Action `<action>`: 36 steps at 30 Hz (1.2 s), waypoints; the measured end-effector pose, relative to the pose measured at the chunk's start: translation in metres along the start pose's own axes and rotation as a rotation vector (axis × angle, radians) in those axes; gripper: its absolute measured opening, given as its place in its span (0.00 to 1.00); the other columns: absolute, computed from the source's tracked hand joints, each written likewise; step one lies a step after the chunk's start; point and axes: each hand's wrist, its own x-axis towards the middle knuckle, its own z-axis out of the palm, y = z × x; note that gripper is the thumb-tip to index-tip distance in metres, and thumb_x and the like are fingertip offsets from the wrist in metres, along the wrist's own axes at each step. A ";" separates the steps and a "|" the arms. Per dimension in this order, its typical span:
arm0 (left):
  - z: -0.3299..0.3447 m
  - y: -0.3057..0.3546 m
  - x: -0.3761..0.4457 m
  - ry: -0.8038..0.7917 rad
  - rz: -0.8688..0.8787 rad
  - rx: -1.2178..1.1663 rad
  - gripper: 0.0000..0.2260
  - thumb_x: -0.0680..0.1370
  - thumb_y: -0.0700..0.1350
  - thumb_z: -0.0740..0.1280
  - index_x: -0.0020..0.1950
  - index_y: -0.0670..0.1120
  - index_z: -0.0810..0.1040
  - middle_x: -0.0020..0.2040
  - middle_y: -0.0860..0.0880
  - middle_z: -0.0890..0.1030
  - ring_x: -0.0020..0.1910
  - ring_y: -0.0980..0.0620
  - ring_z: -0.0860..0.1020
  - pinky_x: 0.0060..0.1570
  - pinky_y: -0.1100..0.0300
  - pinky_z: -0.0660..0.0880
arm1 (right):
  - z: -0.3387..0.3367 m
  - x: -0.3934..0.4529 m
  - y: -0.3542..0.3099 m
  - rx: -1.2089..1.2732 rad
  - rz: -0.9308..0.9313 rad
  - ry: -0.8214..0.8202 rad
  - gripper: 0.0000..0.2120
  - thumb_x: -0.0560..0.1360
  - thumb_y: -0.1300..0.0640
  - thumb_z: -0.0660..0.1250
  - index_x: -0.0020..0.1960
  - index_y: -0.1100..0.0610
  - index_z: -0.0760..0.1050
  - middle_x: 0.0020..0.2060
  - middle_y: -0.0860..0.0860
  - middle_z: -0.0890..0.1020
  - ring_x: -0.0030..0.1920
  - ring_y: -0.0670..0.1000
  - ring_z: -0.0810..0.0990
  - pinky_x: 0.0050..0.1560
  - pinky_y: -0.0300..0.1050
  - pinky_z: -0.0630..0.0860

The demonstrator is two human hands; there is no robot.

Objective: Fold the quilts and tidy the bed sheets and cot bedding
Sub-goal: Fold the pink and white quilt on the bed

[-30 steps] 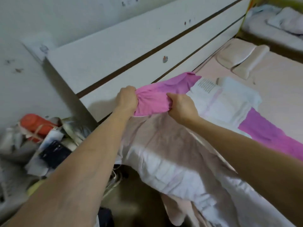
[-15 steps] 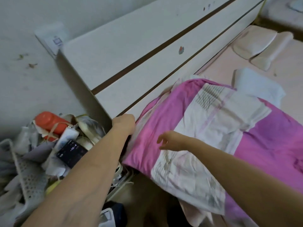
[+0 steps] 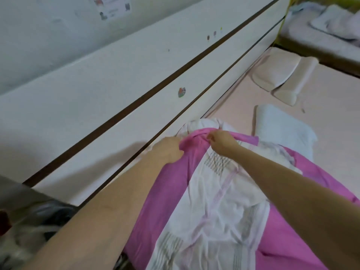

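Head view: the left hand (image 3: 169, 150) is gripping the far pink edge of the quilt (image 3: 214, 207), fingers curled over a bunched fold, while the right hand (image 3: 222, 142) is pinching the same edge just beside it, thumb and fingertips closing on a gathered ridge of cloth. The quilt is lying from both hands back toward the person along the near part of the bed, pink borders flanking a white printed panel; a rounded white lump of its lining is showing just beyond the knuckles. The headboard (image 3: 120, 106) is running close along the outer side of the left hand. A folded white cloth (image 3: 282, 129) is lying just past the right hand, touching the quilt's border, and two pale pillows (image 3: 280, 76) are resting well beyond it on the bare sheet (image 3: 331, 106). The quilt is wrinkling and draping freely, so it is judged soft, light and limp, unlikely to slip but prone to sag and bunch between grips. Holding is best taken at corners or along the hemmed pink border, hands spread wide apart to keep the edge taut; the present close-set grips are probably gathering a corner rather than spanning an edge.
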 end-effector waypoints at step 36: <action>0.003 0.101 0.225 -0.539 -0.369 -1.037 0.28 0.66 0.57 0.77 0.59 0.44 0.73 0.38 0.42 0.81 0.30 0.49 0.79 0.29 0.60 0.76 | 0.001 0.044 0.068 0.321 -0.466 0.086 0.08 0.67 0.72 0.68 0.44 0.65 0.78 0.56 0.60 0.75 0.61 0.56 0.73 0.64 0.42 0.67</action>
